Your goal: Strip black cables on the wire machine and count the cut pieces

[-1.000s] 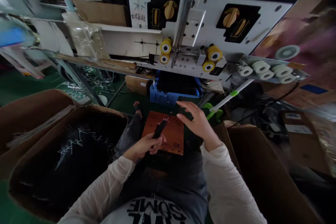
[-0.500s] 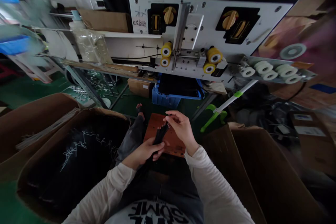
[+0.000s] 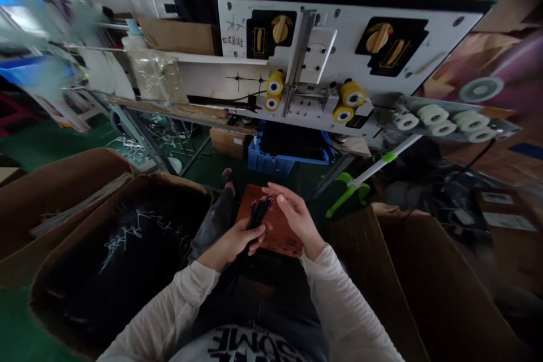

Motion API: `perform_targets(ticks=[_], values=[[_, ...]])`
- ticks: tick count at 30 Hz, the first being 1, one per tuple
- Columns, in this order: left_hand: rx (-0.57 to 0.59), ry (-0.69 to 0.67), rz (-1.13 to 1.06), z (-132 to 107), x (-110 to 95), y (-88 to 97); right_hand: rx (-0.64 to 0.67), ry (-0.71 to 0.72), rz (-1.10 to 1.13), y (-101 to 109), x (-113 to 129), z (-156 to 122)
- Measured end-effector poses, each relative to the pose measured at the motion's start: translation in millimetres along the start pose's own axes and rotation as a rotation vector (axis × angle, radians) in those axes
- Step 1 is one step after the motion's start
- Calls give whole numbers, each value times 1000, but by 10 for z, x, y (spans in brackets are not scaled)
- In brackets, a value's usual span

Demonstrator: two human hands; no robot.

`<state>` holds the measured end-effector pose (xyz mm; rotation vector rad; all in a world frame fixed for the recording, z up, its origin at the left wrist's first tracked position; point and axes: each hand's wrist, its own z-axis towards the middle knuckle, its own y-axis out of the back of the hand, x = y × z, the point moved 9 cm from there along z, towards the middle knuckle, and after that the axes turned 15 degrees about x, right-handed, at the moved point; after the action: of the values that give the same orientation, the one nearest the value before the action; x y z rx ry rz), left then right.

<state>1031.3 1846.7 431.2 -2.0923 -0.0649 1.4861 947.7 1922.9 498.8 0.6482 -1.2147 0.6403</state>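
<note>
My left hand (image 3: 231, 244) curls closed around a bundle of black wires (image 3: 258, 213), whose ends stick up past my fingers. My right hand (image 3: 294, 219) is open, its fingers stretched out and close together, with the tips just beside the wire ends; I cannot tell whether they touch. Beneath both hands lies a brown board (image 3: 282, 238). At 8 o'clock stands an open carton (image 3: 89, 195) filled with dark material and pale, tangled strands. Another carton (image 3: 382, 271) stands at 4 o'clock. At 12 o'clock, a blue crate (image 3: 267, 163) sits below a white machine panel (image 3: 322, 51), which has yellow rollers (image 3: 352, 93) and two dials.
</note>
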Motion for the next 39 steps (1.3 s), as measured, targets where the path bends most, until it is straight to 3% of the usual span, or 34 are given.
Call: perform_targets(ticks=[12, 15, 18, 21, 23, 27, 30, 33, 39], values=[[5, 15, 65, 40, 58, 17, 0, -73, -106, -90, -154, -90], [-90, -10, 183, 58, 19, 98, -53, -65, -161, -98, -96, -108], [-236, -151, 412, 44, -187, 138, -93, -99, -215, -158, -76, -134], [-295, -264, 501, 31, -296, 105, -92, -115, -207, -230, -96, -152], [-261, -207, 383, 68, -185, 126, -73, -102, -167, -256, -115, -159], [-60, 16, -3, 145, 175, 90, -30, -71, -64, -252, -136, -175], [23, 63, -173, 140, 251, 38, 3, -94, 13, -263, -162, -185], [17, 76, -207, 123, 272, 26, 37, -147, 57, -307, -203, -189], [43, 25, -53, 129, 298, -41, 42, -128, 48, -359, -163, -129]])
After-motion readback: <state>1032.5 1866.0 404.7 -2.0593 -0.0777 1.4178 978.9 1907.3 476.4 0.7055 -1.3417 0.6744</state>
